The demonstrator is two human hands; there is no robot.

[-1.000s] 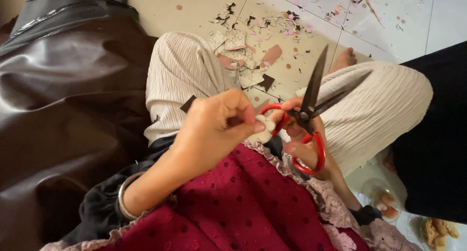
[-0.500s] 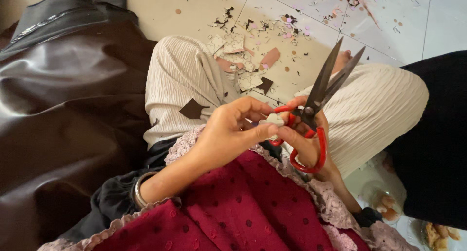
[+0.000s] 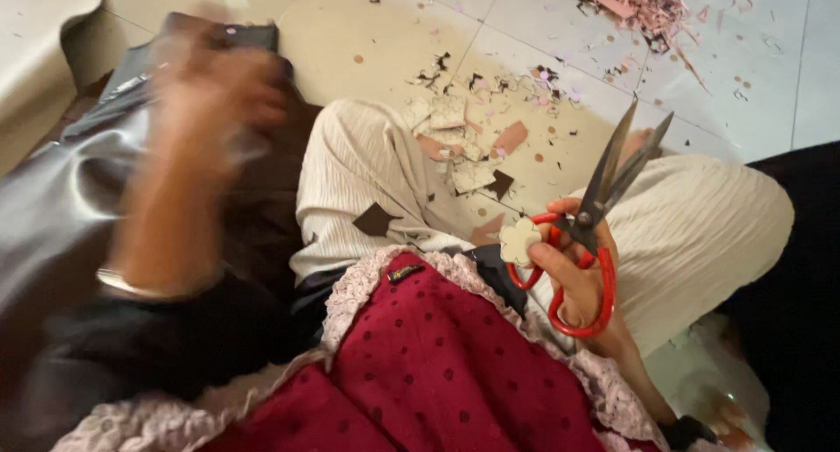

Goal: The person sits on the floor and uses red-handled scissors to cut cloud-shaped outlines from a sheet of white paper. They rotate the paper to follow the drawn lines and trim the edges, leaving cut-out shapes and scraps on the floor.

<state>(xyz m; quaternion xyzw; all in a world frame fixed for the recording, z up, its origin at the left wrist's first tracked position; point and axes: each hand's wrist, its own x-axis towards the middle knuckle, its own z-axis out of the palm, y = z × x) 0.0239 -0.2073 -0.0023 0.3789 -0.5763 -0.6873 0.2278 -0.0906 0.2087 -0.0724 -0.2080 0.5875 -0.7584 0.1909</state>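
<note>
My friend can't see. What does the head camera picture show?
A right hand holds red-handled scissors and a small pale flower-shaped cutout above a lap. The blurred left hand is raised over dark leather; scraps litter the tiled floor.

Head camera, looking steeply down at the lap.
It sits close above the red-handled scissors [image 3: 582, 242], facing the tiled floor [image 3: 367, 32] beyond the knees.

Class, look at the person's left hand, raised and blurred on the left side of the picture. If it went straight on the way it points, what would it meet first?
Most likely the dark leather-like sheet beyond the left hand; blur and unclear depth make this uncertain.
</note>
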